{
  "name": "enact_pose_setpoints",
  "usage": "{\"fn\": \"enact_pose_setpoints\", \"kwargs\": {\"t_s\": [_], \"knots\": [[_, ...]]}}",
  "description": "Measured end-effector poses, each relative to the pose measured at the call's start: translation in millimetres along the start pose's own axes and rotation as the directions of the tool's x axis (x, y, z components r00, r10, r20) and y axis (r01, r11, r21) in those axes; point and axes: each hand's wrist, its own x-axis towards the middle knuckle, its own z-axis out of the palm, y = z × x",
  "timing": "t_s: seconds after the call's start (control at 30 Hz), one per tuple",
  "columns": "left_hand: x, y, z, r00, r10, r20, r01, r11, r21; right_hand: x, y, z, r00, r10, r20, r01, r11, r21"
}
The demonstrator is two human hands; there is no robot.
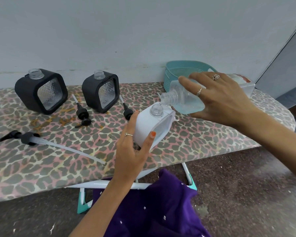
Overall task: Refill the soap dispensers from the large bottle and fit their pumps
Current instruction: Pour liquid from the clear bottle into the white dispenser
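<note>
With the left hand [133, 149] gripping the tilted white dispenser [152, 127] over the board [41, 168] and the right hand [219, 98] gripping the big bottle [183, 98] mouth-to-mouth above it, any wobble could spill soap past the narrow neck.

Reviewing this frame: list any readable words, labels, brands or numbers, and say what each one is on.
No text can be read anywhere in this frame.
Clear large bottle of pale blue liquid in the right hand: no label visible.
White square soap dispenser in the left hand: plain.
Two black square dispensers: only an embossed diamond pattern.
White box with a red patch beside the teal basket: print too blurred to read.
</note>
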Motion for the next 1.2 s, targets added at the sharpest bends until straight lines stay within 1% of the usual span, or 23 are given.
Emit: {"fn": "enact_pose_setpoints", "kwargs": {"t_s": [0.5,1.2], "knots": [[0.0,-0.3,0.3,1.000,0.012,-0.001,-0.012,1.000,0.010,0.1,-0.4,-0.2,1.000,0.008,0.001,-0.008,1.000,0.004],[-0.9,-1.6,0.2,1.000,-0.022,0.007,0.022,1.000,0.020,-0.7,-0.4,2.0,1.000,0.001,0.004,-0.001,1.000,-0.002]]}}
